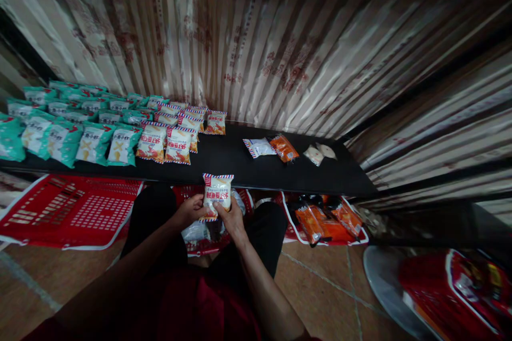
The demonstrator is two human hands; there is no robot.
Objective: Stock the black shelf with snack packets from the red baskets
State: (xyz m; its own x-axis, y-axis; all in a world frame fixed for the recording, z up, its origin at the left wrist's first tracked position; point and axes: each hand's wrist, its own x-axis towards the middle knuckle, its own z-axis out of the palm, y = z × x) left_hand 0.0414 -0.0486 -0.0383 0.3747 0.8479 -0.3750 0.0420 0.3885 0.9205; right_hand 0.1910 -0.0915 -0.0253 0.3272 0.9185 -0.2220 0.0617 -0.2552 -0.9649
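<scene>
A small white and orange snack bag with a striped top edge is held upright in front of the shelf. My right hand grips its lower part, thumb across the front. At its left side, my left hand has its fingers closed against the bag's edge. Matching snack bags stand in rows on the black shelf, left of centre. Farther left, several teal snack bags stand in rows. Under the held bag, a red basket between my knees contains more packets, partly hidden by my hands.
On the shelf's right part lie a striped white packet, an orange packet and two pale packets. Below are a red basket at left and another basket with orange packets. A corrugated wall rises behind.
</scene>
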